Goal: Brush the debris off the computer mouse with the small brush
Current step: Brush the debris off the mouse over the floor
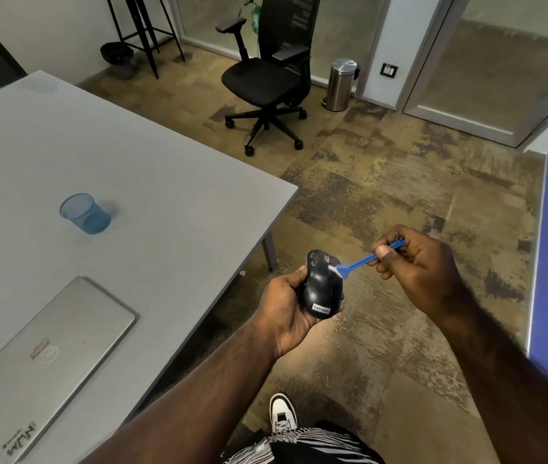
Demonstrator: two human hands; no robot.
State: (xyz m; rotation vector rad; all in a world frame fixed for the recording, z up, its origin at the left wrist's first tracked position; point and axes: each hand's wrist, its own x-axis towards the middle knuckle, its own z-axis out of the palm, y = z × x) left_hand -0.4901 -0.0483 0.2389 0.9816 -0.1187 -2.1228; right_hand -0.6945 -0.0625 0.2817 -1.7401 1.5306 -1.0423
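A black computer mouse (pixel 320 289) with a white label at its near end is held in the air over the floor, just off the table's corner. My left hand (pixel 282 306) grips it from the left and below. Pale specks of debris show on its far top. A small blue brush (pixel 359 262) with white bristles touches the mouse's right upper side. My right hand (pixel 413 266) pinches the brush handle between thumb and fingers, to the right of the mouse.
A grey table (pixel 165 182) fills the left, bearing a closed silver laptop (pixel 45 353) and a blue mesh cup (pixel 85 214). A black office chair (pixel 272 75) and a steel bin (pixel 339 85) stand farther off on the patterned carpet.
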